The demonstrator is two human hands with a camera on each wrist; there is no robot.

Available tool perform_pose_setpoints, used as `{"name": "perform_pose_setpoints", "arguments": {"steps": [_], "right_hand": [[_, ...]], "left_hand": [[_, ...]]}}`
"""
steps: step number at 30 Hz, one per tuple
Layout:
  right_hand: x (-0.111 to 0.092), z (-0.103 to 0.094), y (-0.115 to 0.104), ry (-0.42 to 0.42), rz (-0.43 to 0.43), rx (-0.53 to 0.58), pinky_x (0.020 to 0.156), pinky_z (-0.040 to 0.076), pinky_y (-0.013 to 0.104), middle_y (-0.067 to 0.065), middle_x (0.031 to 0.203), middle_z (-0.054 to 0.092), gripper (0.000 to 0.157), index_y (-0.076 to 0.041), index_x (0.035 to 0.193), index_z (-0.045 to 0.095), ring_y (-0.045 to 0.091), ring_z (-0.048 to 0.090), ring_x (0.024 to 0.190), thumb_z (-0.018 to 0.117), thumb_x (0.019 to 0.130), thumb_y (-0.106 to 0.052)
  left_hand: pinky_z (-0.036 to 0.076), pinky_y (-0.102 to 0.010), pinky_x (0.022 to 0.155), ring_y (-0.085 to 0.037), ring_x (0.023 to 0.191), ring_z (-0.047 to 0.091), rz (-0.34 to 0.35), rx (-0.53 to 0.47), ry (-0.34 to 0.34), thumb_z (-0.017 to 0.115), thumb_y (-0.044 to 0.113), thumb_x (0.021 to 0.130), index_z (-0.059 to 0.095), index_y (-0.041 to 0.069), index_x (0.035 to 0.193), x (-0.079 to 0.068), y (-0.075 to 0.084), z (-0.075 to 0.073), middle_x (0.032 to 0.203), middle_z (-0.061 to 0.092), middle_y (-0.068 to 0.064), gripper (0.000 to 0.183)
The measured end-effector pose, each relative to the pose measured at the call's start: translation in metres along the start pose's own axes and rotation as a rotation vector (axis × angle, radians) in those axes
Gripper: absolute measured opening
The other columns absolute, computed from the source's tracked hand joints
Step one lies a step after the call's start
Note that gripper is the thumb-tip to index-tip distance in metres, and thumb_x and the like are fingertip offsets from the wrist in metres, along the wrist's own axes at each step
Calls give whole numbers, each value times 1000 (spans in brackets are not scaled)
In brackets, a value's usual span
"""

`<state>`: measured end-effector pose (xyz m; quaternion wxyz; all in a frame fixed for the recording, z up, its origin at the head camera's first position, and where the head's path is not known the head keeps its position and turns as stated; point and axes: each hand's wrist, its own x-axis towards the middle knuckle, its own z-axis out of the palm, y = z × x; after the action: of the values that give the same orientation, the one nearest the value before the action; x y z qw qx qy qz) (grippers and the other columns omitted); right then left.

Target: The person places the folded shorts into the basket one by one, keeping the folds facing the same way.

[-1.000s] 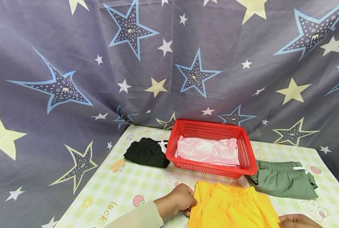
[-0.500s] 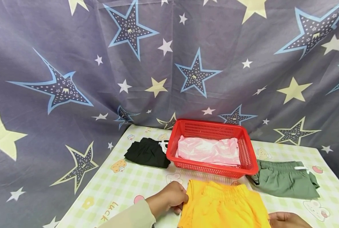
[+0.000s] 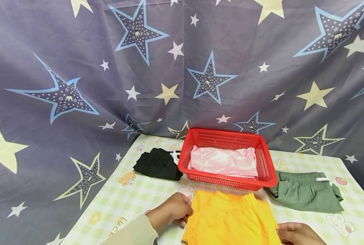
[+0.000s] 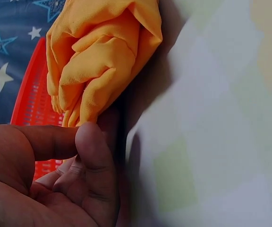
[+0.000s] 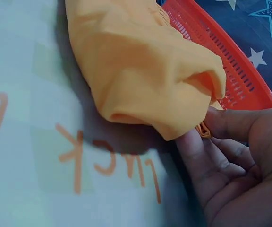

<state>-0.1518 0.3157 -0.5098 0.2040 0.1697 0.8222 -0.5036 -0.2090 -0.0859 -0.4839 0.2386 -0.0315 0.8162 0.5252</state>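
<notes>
One left grip [image 3: 173, 208] and one right grip [image 3: 297, 234]. Four garments: one yellow garment [image 3: 230, 219] between the grips, one black garment [image 3: 158, 165] beyond the left grip, one green garment [image 3: 307, 193] beyond the right, one pink garment [image 3: 223, 161] in a basket. One red basket [image 3: 265, 160] beyond both grips. One worktop [image 3: 133, 200]; one starry curtain [image 3: 227, 37], farthest away.

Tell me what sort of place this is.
Probably a makeshift indoor clothes-handling station: a star-print fabric backdrop, a checked tablecloth, and yellow elastic-waist bottoms near a red perforated basket.
</notes>
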Motion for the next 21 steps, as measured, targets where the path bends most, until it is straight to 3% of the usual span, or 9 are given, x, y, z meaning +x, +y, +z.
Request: {"name": "perform_pose_setpoints", "arguments": {"steps": [3,9,21], "right_hand": [[0,8,-7,46,20,25,73,59,38,10,93,73,31,10,112,71,19,69,81,71,95,-17],[-5,15,-18,44,24,77,71,60,38,7,88,71,28,9,110,71,19,69,77,70,96,-15],[-13,5,-26,-85,-55,150,71,60,36,4,87,69,26,10,113,69,17,67,75,67,100,-13]], "left_hand": [[47,-20,40,-9,43,48,-8,0,4,71,-6,86,62,3,87,0,-2,-6,62,57,-7,13],[47,-20,41,-9,44,49,3,-30,-17,70,-6,87,64,3,90,-1,-4,-16,65,59,-7,11],[47,-21,41,-9,47,51,-7,-31,-39,70,-4,89,65,3,95,-9,2,-24,69,63,-8,11]]}}
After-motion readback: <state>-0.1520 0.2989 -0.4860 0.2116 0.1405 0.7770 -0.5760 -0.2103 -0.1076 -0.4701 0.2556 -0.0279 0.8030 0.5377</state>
